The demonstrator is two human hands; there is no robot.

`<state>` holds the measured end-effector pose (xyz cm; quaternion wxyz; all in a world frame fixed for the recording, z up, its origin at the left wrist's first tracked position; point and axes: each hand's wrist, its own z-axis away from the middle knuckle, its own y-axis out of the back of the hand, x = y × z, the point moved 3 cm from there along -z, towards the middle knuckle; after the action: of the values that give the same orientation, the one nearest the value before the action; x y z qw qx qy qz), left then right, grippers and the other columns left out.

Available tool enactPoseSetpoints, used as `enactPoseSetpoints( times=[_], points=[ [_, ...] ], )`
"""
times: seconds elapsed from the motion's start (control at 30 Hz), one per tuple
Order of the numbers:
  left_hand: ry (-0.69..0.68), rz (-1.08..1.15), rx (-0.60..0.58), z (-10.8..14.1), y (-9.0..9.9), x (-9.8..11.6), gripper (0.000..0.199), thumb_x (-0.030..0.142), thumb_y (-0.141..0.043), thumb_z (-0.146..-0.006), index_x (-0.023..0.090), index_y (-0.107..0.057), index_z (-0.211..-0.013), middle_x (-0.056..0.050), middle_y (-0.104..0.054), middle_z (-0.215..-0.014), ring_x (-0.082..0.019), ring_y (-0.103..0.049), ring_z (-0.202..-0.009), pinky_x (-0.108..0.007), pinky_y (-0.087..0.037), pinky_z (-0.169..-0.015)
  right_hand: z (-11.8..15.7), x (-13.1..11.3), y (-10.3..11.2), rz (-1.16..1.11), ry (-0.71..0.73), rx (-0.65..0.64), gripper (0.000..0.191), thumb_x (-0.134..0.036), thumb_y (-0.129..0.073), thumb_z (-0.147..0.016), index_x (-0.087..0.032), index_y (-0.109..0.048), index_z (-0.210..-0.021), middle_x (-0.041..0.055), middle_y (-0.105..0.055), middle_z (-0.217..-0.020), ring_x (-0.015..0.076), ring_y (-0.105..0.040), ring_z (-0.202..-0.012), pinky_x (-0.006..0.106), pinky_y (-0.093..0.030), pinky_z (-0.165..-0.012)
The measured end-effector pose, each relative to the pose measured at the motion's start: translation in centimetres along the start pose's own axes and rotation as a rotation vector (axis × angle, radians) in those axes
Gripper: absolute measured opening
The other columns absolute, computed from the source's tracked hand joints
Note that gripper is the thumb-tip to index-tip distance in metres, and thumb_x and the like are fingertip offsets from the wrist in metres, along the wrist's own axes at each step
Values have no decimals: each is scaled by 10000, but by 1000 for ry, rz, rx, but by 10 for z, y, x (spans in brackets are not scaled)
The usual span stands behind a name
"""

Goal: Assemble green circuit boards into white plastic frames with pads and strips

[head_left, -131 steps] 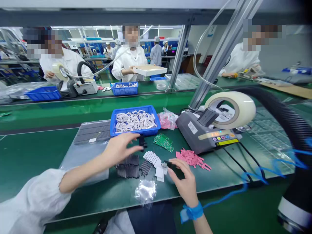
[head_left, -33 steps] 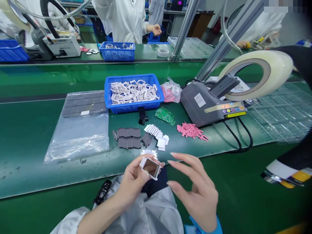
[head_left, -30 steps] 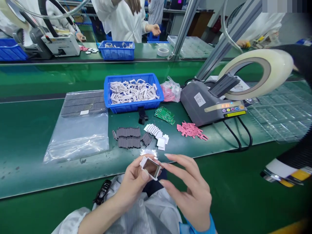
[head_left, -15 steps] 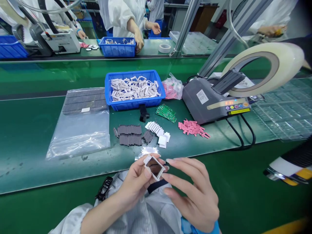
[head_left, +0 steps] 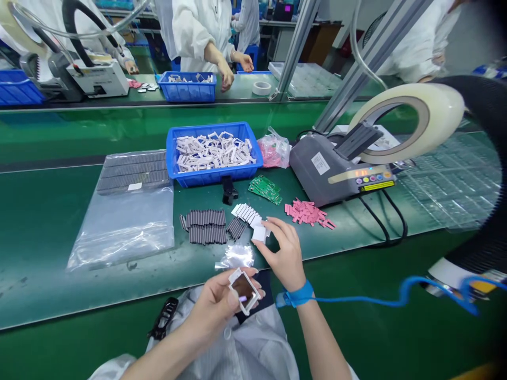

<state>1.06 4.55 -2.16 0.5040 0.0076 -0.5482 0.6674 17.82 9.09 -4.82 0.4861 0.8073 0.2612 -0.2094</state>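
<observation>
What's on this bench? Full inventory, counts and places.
plastic tray: one, blue, rear centre, full of white frames
clear bag: one, clear, left, holding grey strips
ribbed strips: many, dark grey, in front of tray
circuit boards: several, green, right of tray
pink pads: many, pink, beside dispenser
white pads: many, white, centre
tape dispenser: one, grey, right, with cream tape roll
left hand: one, holding white frame
right hand: one, at white pads, blue wrist strap

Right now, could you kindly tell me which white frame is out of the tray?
The frame in the left hand; the others lie heaped in the blue tray.
</observation>
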Motion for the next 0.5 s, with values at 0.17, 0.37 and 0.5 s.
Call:
enactPoseSetpoints(
  times=[0.17,0.37,0.5],
  points=[
    [8,-8,-18,-2,10,-3,339,440,-762,-677,274,-733,-972,-21,-746,-996,-145,-654,-978,-226,-479,-844,-2,-10,21,-66,16,57,310,-308,-647,-814,-205,-584,-1100,106,-616,-1121,249,-566,-1054,462,-475,-900],
    [19,3,-160,-7,1,6,347,474,-747,-677,242,-742,-935,-77,-691,-1173,-265,-582,-1168,-423,-386,-1048,5,-42,50,-305,150,-161,331,-379,-672,-797,-218,-599,-1077,98,-623,-1120,235,-576,-1054,414,-507,-864],
    [66,6,-250,-6,-8,9,349,482,-756,-659,265,-741,-933,-75,-742,-1028,-266,-629,-1099,-446,-409,-1018,13,-58,58,-302,217,-194,313,-353,-662,-803,-201,-595,-1068,91,-634,-1095,221,-580,-1028,391,-509,-849]
  ],
)
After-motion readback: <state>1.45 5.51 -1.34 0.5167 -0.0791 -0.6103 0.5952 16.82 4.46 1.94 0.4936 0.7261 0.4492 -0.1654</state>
